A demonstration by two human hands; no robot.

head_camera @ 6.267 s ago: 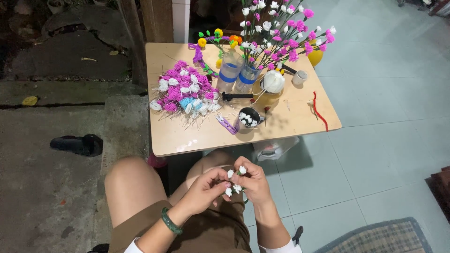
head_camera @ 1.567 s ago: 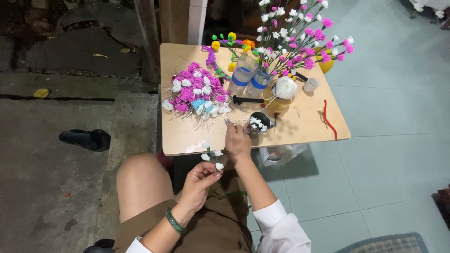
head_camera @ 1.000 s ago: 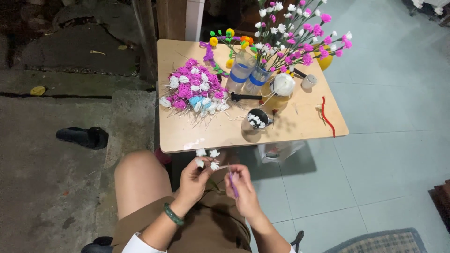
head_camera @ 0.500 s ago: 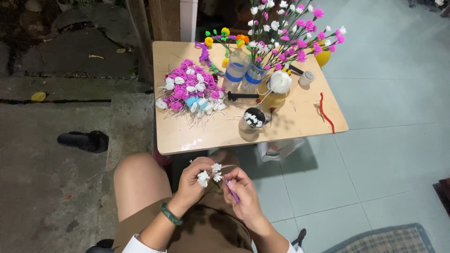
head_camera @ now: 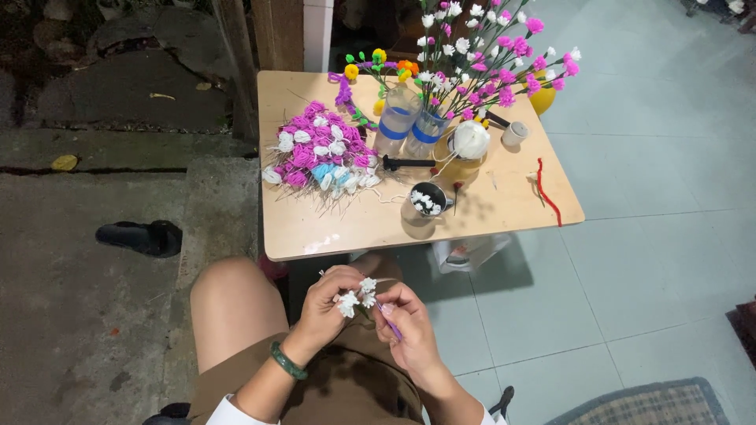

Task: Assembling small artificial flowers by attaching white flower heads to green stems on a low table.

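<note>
White flowers (head_camera: 356,294) now bunched tighter between both hands (head_camera: 370,311).

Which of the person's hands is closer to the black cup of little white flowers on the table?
Right, though only slightly. The right hand sits almost straight below the black cup, off the table's near edge. The left hand is farther to the side, holding a cluster of small white flowers over the lap.
</note>
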